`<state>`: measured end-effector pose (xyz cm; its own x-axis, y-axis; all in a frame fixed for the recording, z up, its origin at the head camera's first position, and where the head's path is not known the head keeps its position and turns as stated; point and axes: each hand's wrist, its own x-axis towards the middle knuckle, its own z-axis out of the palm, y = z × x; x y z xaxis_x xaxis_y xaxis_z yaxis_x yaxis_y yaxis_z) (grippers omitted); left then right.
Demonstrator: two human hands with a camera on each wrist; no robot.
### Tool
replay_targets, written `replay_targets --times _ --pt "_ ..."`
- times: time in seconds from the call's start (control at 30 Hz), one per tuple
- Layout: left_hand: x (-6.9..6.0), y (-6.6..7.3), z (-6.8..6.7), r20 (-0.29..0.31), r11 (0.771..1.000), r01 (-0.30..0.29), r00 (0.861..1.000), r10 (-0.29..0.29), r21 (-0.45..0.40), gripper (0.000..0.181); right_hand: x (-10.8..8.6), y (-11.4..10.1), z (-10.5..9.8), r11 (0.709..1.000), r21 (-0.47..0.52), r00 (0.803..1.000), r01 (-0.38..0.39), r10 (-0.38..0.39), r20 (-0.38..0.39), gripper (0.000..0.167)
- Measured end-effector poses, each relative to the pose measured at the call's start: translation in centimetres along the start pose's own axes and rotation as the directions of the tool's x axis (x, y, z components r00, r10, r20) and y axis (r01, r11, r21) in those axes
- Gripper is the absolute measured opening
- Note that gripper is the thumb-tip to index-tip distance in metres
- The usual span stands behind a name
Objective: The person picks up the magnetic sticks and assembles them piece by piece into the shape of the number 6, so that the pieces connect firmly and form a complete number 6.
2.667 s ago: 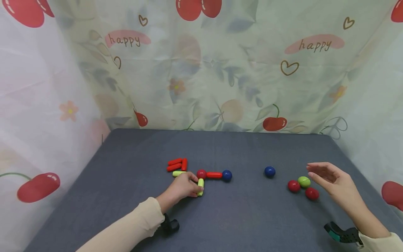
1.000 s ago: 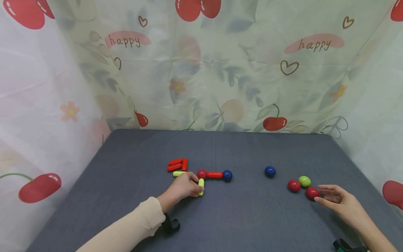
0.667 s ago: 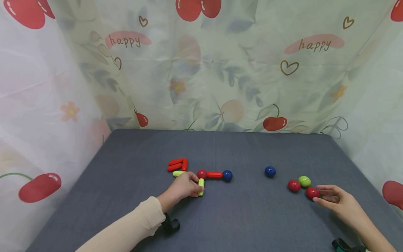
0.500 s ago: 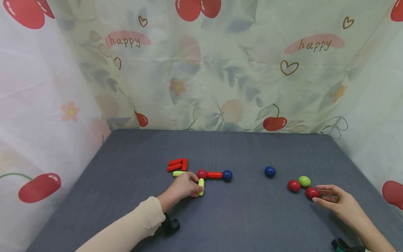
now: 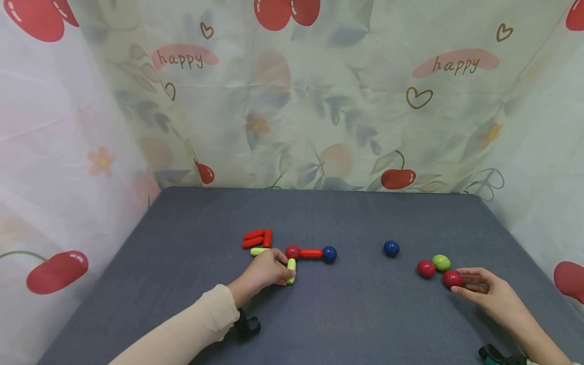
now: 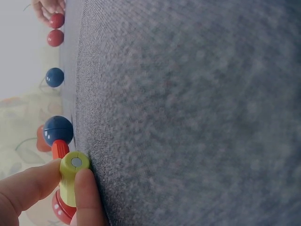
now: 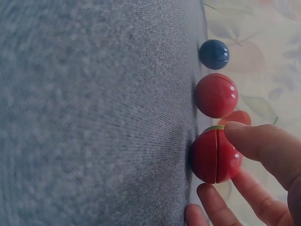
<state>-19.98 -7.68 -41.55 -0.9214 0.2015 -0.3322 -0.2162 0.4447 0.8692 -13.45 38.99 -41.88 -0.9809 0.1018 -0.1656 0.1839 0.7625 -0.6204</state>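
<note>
My left hand (image 5: 264,268) pinches a short yellow-green rod (image 6: 69,183) between thumb and fingers; a silvery disc shows in its near end. The rod's far end meets a red ball (image 5: 293,252). From that ball a red rod (image 5: 311,253) runs right to a blue ball (image 5: 329,254). At the right, my right hand (image 5: 495,296) holds another red ball (image 7: 216,155) on the table, thumb on one side and fingers on the other. Close by this ball lie a green ball (image 5: 441,262) and a further red ball (image 5: 426,269).
Behind my left hand lie several red rods (image 5: 253,238) and a second yellow-green rod (image 5: 258,251), partly hidden by the hand. A lone blue ball (image 5: 391,248) sits between the two groups. The dark grey table (image 5: 356,314) ends at a printed curtain (image 5: 310,111).
My right hand has come down from above the green ball to the nearest red ball, and its fingers have closed in around it. My left hand stays put with the yellow-green rod.
</note>
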Motion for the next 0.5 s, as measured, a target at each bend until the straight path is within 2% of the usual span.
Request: replay_targets --times 0.23,0.5 --pt "-0.03 -0.01 0.04 -0.001 1.000 -0.003 1.000 0.003 0.013 0.030 0.13 0.00 0.27 1.000 -0.023 1.000 0.021 -0.021 -0.011 0.069" --pt "0.04 -0.05 0.07 -0.002 1.000 -0.002 1.000 0.002 0.004 0.029 0.24 -0.25 0.40 0.999 -0.051 1.000 0.003 -0.004 -0.022 0.068"
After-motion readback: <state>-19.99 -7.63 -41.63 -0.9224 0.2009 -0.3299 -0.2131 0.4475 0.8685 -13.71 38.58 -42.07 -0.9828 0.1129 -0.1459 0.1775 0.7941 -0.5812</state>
